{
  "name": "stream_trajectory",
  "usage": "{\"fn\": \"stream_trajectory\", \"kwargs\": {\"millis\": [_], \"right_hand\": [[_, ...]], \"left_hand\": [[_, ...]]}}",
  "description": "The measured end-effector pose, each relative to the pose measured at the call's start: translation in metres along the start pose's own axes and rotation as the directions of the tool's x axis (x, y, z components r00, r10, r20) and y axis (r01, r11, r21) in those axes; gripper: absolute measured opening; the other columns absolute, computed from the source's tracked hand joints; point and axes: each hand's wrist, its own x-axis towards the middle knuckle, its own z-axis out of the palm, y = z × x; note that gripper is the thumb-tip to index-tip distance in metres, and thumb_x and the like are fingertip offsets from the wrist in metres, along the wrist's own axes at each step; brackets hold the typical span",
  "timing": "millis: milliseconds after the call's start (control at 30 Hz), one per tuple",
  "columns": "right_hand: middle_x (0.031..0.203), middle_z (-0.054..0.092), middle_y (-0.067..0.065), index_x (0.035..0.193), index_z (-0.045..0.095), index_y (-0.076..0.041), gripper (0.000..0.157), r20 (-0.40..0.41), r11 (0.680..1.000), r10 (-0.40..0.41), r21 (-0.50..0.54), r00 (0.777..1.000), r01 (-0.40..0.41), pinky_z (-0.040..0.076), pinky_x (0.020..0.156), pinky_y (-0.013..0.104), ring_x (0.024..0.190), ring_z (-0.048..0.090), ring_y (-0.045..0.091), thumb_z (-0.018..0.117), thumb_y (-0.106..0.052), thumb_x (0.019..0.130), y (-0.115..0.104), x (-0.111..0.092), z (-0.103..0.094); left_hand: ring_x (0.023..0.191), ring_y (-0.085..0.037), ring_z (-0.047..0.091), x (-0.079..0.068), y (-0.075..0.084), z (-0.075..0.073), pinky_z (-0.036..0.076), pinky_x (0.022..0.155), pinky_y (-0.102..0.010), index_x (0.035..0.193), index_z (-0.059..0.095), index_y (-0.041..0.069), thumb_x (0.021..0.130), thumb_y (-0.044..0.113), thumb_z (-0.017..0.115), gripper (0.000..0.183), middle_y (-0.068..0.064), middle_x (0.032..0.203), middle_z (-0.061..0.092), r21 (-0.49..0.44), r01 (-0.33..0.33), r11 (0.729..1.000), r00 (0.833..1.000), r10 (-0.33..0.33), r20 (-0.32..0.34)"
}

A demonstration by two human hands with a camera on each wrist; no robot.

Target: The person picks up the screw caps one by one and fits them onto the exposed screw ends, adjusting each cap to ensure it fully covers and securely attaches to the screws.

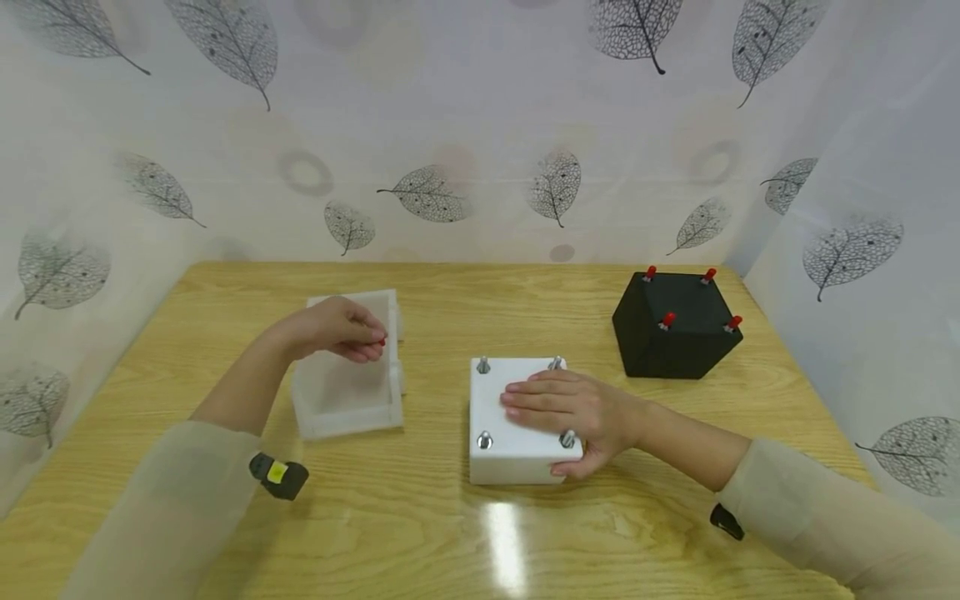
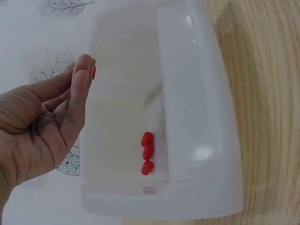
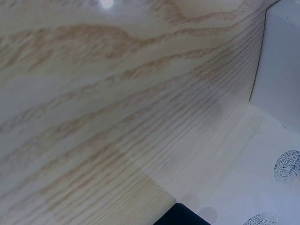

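My left hand pinches a small red cap above a translucent white tray. In the left wrist view, several more red caps lie in a row in the tray. Most of the held cap is hidden by the fingers. On a white box in the middle, my right hand rests with straight fingers flat on the top. Its thumb touches the near side. Bare metal posts stand at the box's corners, one partly hidden by the hand.
To the right stands a black box with red-capped posts at its top corners. Everything is on a wood-grain table. A pale curtain with a leaf pattern hangs behind and along the sides.
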Motion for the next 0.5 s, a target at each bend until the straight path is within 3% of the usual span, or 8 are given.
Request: {"fn": "stream_trajectory", "kwargs": {"millis": [167,500], "right_hand": [[0.126,0.058,0.022,0.124,0.057,0.006,0.065,-0.004,1.000,0.005,0.003,1.000,-0.005,0.046,0.097,0.044,0.116,0.056,0.035,0.051,-0.048,0.089,0.000,0.000,0.000],[0.126,0.058,0.021,0.124,0.057,0.005,0.064,-0.006,1.000,0.006,0.003,1.000,-0.006,0.046,0.097,0.044,0.116,0.057,0.034,0.051,-0.048,0.088,0.000,0.000,0.000]], "left_hand": [[0.078,-0.012,0.067,-0.002,0.007,0.000,0.056,0.081,-0.035,0.113,0.055,-0.014,0.096,0.008,0.054,0.028,-0.006,0.086,0.068,0.013,-0.002,1.000,1.000,0.002,-0.021],[0.081,-0.015,0.068,-0.001,0.028,0.009,0.057,0.077,-0.032,0.111,0.058,-0.010,0.095,0.010,0.056,0.027,-0.013,0.093,0.068,0.061,-0.053,0.997,0.999,0.052,0.016]]}}
